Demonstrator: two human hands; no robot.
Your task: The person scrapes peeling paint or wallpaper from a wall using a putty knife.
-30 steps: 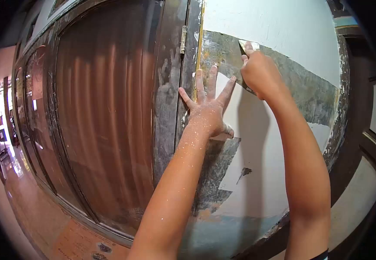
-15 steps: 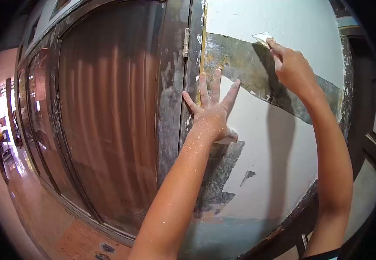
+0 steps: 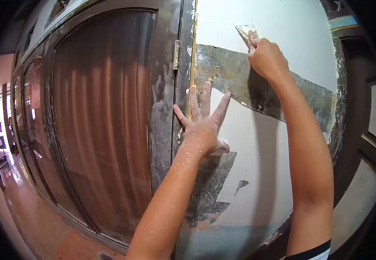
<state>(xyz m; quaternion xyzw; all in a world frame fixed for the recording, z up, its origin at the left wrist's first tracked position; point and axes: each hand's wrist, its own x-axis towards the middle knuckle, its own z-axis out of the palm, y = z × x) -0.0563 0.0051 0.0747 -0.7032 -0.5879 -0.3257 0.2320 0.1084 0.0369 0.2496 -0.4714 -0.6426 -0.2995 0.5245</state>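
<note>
My left hand [image 3: 203,130] lies with fingers spread against the wall panel [image 3: 257,143], beside the hinged edge of the dark frame. White flecks cover its skin and forearm. Higher up and to the right, my right hand [image 3: 266,56] grips a flat scraper [image 3: 245,34], its blade against the white coating [image 3: 283,21] above the grey exposed band [image 3: 227,65]. Below that band the surface is white, with grey bare patches [image 3: 214,182] under my left hand. The fingers of my right hand partly cover the scraper.
A brown wooden door with a glass pane [image 3: 105,121] and curtain-like folds fills the left. A metal hinge [image 3: 176,55] sits at its edge. Tiled floor [image 3: 32,216] runs toward a bright opening at far left. Dark framing [image 3: 361,95] stands at the right.
The view has shifted slightly, with the wall appearing lower and further left. My right hand and the scraper have moved left and up on the white coating. My left hand remains spread on the same spot.
</note>
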